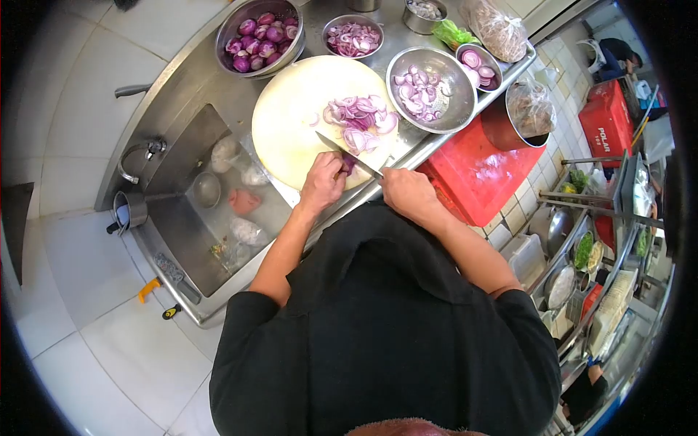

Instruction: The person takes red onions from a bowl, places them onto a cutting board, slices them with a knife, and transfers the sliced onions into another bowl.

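Note:
My right hand (408, 192) is closed around the handle of a kitchen knife (334, 145), whose blade points left across the round, cream cutting board (282, 109). Beside the blade, the fingers of my left hand (322, 182) are curled over a red onion piece (350, 165) near the board's front edge; they hide part of it. A pile of red onion slices (358, 112) lies on the board just beyond the knife. To the right of the board, a wide metal bowl (466, 81) holds more onion slices.
A metal bowl of peeled onions (297, 55) and a smaller bowl of cut onion (379, 42) stand behind the board. The sink (211, 131), holding bags and a small bowl, is at left. A red crate (480, 174) and pot (498, 127) stand right. Other people are farther off.

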A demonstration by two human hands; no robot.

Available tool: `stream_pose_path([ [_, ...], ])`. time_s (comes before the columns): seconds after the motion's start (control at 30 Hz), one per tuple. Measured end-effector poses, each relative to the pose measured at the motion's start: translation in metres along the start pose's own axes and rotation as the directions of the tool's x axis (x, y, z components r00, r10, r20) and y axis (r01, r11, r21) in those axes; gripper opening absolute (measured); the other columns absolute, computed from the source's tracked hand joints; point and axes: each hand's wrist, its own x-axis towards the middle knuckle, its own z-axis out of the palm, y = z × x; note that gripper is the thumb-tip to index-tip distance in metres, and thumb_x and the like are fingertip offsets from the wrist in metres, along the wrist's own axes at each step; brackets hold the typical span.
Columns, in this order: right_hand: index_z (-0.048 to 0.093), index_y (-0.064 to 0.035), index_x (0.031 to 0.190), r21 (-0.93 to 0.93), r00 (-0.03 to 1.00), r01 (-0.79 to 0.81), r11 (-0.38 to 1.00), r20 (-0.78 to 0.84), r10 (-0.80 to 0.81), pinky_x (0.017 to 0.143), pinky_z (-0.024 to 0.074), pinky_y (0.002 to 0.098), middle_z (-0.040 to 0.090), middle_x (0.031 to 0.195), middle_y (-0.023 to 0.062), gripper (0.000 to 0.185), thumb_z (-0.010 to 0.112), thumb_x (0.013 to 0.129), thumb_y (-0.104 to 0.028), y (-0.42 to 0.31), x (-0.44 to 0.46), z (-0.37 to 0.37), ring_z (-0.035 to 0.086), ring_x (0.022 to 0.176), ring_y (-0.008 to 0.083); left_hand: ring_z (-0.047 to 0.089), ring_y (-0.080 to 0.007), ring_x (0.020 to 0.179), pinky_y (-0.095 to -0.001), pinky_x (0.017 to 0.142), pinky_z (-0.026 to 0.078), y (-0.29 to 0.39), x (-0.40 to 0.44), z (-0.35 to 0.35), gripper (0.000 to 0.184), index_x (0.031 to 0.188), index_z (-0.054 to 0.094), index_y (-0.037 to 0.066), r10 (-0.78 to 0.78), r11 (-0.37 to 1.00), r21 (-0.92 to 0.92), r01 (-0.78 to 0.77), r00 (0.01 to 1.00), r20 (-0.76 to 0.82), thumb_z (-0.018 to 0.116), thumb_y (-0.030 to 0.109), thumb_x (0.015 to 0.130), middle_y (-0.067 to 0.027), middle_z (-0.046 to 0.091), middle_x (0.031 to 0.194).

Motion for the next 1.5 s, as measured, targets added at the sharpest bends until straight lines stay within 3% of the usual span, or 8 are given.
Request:
stream_pose_path([
  [0.27,0.068,0.0022,0.095,-0.054,0.999,-0.003,0.999,0.033,0.005,0.077,0.0574,0.0534,0.072,0.085,0.0266,0.026,0.053,0.097,-0.019,0.001,0.008,0.006,0.074,0.084,0.0415,0.061,-0.0357,0.099,-0.0423,0.087,0.052,-0.004,-0.002,0.003,0.017,0.092,0.065,0.000,0.005,1.000,-0.026,-0.007,0.998,-0.056,0.071,-0.002,0.075,-0.0153,0.064,0.101],
  [0.47,0.068,0.0023,0.096,0.031,1.000,-0.015,0.999,0.017,0.015,0.076,0.0578,0.0534,0.072,0.085,0.0278,0.025,0.054,0.097,-0.019,-0.005,-0.012,-0.014,0.074,0.083,0.0425,0.061,-0.0356,0.099,-0.0424,0.087,0.052,-0.004,-0.007,0.005,0.018,0.091,0.066,0.000,-0.023,0.999,-0.039,0.020,0.997,-0.079,0.072,-0.003,0.075,-0.0152,0.064,0.100],
  [0.87,0.065,0.0025,0.097,0.025,0.998,-0.008,1.000,0.062,0.007,0.076,0.0555,0.0560,0.070,0.083,0.0256,0.031,0.061,0.099,-0.028,0.005,-0.001,0.003,0.071,0.083,0.0451,0.062,-0.0334,0.100,-0.0407,0.087,0.052,-0.001,-0.012,0.008,0.017,0.091,0.067,0.000,-0.054,0.998,-0.049,0.048,0.988,-0.144,0.073,-0.003,0.075,-0.0144,0.064,0.101],
  [1.03,0.067,0.0014,0.099,-0.006,0.998,0.038,0.999,0.056,-0.038,0.081,0.0563,0.0544,0.072,0.089,0.0262,0.030,0.060,0.099,-0.028,0.006,0.029,-0.005,0.072,0.088,0.0440,0.063,-0.0336,0.098,-0.0426,0.085,0.053,0.010,-0.002,0.002,0.018,0.093,0.068,0.001,-0.078,0.996,0.036,0.083,0.990,-0.122,0.074,0.001,0.076,-0.0126,0.065,0.099],
  [1.13,0.068,0.0008,0.102,0.006,0.997,0.019,1.000,0.070,-0.019,0.084,0.0563,0.0537,0.073,0.093,0.0267,0.032,0.060,0.099,-0.030,0.005,0.036,-0.018,0.072,0.092,0.0436,0.064,-0.0355,0.094,-0.0450,0.084,0.052,0.006,0.000,-0.011,0.023,0.098,0.068,0.003,-0.074,0.974,0.219,0.066,0.997,0.028,0.075,0.013,0.078,-0.0133,0.066,0.093],
  [1.23,0.068,0.0012,0.103,0.056,0.996,0.016,0.998,0.084,-0.021,0.086,0.0553,0.0541,0.072,0.094,0.0269,0.034,0.060,0.099,-0.032,-0.002,0.029,-0.023,0.071,0.094,0.0442,0.067,-0.0380,0.092,-0.0478,0.082,0.052,0.007,-0.005,-0.026,0.030,0.103,0.066,0.003,-0.423,0.832,0.406,0.378,0.906,0.023,0.073,0.025,0.084,-0.0163,0.069,0.092],
  [1.33,0.068,0.0006,0.106,0.083,0.989,0.035,0.996,0.143,-0.047,0.088,0.0543,0.0544,0.072,0.096,0.0268,0.035,0.060,0.100,-0.033,-0.004,0.016,-0.017,0.071,0.097,0.0445,0.070,-0.0400,0.089,-0.0501,0.080,0.053,0.009,-0.019,-0.043,0.032,0.105,0.065,0.003,-0.615,0.730,0.321,0.603,0.785,-0.075,0.069,0.031,0.091,-0.0196,0.072,0.090],
  [1.5,0.068,-0.0001,0.110,0.080,0.984,-0.011,0.997,0.176,-0.003,0.089,0.0536,0.0547,0.072,0.099,0.0272,0.036,0.060,0.100,-0.034,0.013,0.028,-0.009,0.070,0.099,0.0454,0.072,-0.0406,0.090,-0.0493,0.081,0.055,0.005,-0.030,-0.035,0.036,0.114,0.065,0.003,-0.667,0.729,0.140,0.670,0.741,-0.076,0.069,0.032,0.093,-0.0205,0.074,0.094],
])
